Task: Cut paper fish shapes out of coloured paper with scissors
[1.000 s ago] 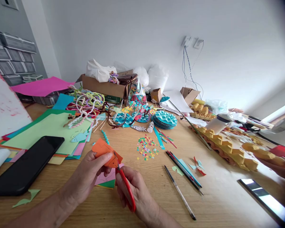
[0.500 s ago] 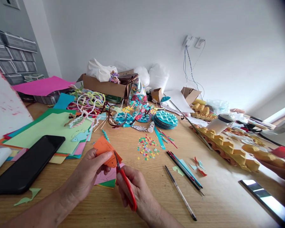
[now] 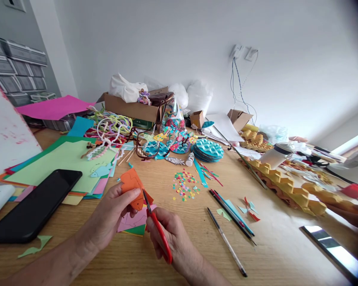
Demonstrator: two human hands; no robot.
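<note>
Between thumb and fingers, my left hand (image 3: 115,210) pinches a piece of orange paper (image 3: 130,180) with a fish outline drawn on it. My right hand (image 3: 170,234) grips red-handled scissors (image 3: 161,236), whose blades lie at the right edge of the orange paper. A cut flap of that paper bends away beside the blades. Below both hands, pink paper (image 3: 134,221) with a drawn line rests on green paper on the table. Two small blue shapes cut as fish, one of them a blue paper fish (image 3: 101,171), lie near the stacked sheets at left.
At left are a black phone (image 3: 35,206) and coloured paper sheets (image 3: 56,159). Confetti dots (image 3: 185,184), pencils (image 3: 231,210) and a pen (image 3: 226,241) lie ahead and right. Yellow egg cartons (image 3: 286,184) and another phone (image 3: 334,252) are at far right, near another person's hand (image 3: 352,216).
The orange paper has turned slightly in my left hand, and its cut flap now looks narrower. The scissors stay at its right edge, almost unmoved.
</note>
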